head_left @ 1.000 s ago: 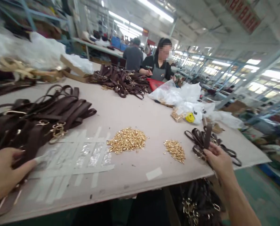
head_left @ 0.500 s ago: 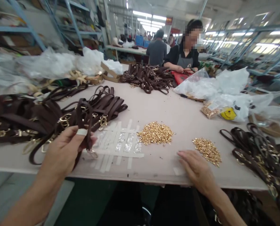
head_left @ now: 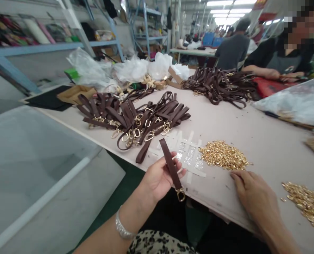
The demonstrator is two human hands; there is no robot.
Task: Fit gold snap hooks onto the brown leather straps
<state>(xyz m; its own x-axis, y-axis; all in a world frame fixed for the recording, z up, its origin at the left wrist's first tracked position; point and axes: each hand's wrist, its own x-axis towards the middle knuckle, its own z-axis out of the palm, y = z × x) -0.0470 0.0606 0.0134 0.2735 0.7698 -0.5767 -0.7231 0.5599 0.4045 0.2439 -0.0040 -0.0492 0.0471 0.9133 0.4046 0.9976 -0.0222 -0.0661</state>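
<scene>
My left hand holds a short dark brown leather strap across its fingers. A gold metal clasp hangs from the strap's lower end, past the table edge. On the table, my right hand rests palm down, its fingertips together at the near edge of a pile of small gold metal pieces. Whatever may be between those fingertips is hidden. Just beyond my left hand, clear strips and small clear packets are taped to the tabletop. A heap of brown straps with gold clasps lies to the left.
A second gold pile lies at the right. Farther back are another strap heap, plastic bags and an open brown paper bag. A co-worker works across the table. A pale panel adjoins the table's left edge.
The view has swung left. My left hand has come away from the strap heap, bringing one strap toward me. My right hand has moved to the edge of the larger gold pile.
</scene>
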